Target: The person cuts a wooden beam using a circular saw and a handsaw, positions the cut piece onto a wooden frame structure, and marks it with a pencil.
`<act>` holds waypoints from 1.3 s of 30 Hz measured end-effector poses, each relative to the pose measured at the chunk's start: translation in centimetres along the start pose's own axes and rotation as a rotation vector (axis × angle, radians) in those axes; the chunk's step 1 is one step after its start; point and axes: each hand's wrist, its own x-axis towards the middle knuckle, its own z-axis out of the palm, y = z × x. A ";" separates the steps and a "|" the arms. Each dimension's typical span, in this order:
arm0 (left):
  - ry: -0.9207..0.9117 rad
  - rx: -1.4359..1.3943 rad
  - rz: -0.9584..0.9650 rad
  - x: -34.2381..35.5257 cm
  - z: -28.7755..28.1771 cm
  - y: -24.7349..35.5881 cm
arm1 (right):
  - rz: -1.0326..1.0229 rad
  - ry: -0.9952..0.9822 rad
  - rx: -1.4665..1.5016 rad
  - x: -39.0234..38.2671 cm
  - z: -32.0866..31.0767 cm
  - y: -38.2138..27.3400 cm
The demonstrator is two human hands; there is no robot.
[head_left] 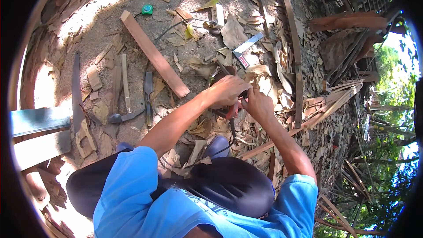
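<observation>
Now | left hand [227, 90], right hand [257, 105] | both clenched on one red tool [232, 111], maybe pliers

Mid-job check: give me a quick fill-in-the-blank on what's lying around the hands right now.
1. Both hands, the left hand and the right hand, close on a tool with a ____ body.
2. The small tape measure on the ground is ____.
3. The long wooden plank lies to the person's ____ of the hands.
4. The hammer lies ____ the plank.

Missing words: red; green; left; apart from
</observation>
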 end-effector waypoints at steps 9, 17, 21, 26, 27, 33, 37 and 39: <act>0.012 -0.104 0.002 0.5 0.1 0.0 | -0.299 0.005 -0.135 -0.1 1.6 2.6; 0.124 -0.354 -0.086 0.3 0.6 -0.7 | 0.195 0.309 0.501 -1.6 5.3 -0.4; 0.270 -0.540 -0.223 -0.4 1.4 -0.8 | 0.776 0.371 1.238 -1.4 7.1 -2.2; 0.298 -0.413 -0.183 -0.5 2.9 -0.7 | 1.142 0.282 2.117 -1.3 7.3 -2.5; 0.327 -0.555 -0.194 -0.5 3.1 -0.9 | 1.095 0.235 2.179 -1.5 7.1 -2.4; 0.645 -0.636 -0.531 -2.6 3.6 -4.7 | 0.723 0.115 1.519 -4.4 6.3 -4.5; 0.614 -0.645 -0.801 -6.4 4.9 -7.9 | 0.548 0.194 1.253 -5.5 6.0 -5.7; 0.558 -0.625 -0.904 -7.6 5.9 -9.3 | 0.592 0.202 1.272 -5.2 5.9 -5.7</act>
